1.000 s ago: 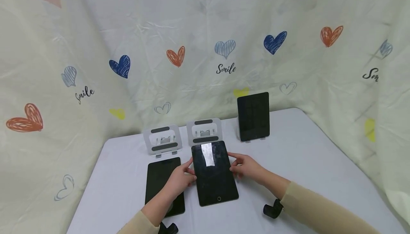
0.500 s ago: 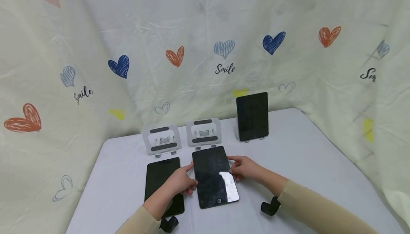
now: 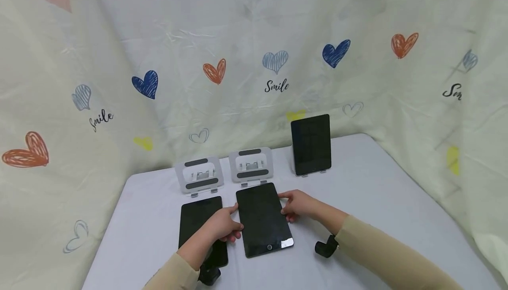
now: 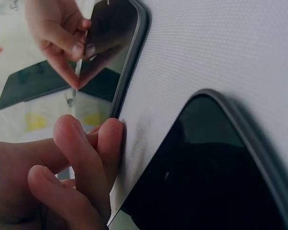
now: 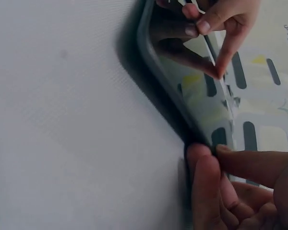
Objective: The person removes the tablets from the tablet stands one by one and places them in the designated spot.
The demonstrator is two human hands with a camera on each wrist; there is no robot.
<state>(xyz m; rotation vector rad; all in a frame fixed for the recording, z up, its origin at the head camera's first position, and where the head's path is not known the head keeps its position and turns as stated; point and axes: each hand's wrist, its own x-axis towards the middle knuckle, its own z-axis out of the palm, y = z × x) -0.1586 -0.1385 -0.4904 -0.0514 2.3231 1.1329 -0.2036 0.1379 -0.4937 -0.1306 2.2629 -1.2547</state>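
Observation:
A black tablet (image 3: 263,219) with a round home button at its near end is held between both hands, in the middle of the head view. My left hand (image 3: 223,226) grips its left edge, partly over a second black tablet (image 3: 197,217) lying on the table. On the opposite edge, my right hand (image 3: 297,206) pinches it, thumb on top and fingers underneath in the right wrist view. Just beyond its far end stands a white tablet stand (image 3: 252,173) with grey pads. A similar stand (image 3: 202,184) is behind the second tablet.
A third tablet (image 3: 311,144) leans upright on a stand at the back right of the white table (image 3: 369,184). Behind hangs a pale curtain (image 3: 238,25) printed with hearts. Black wrist devices (image 3: 326,247) sit below both forearms.
The held tablet has come down and slightly nearer, uncovering the feet of the middle stand. The glare on its screen slid toward the near end. Both hands keep their hold at its edges.

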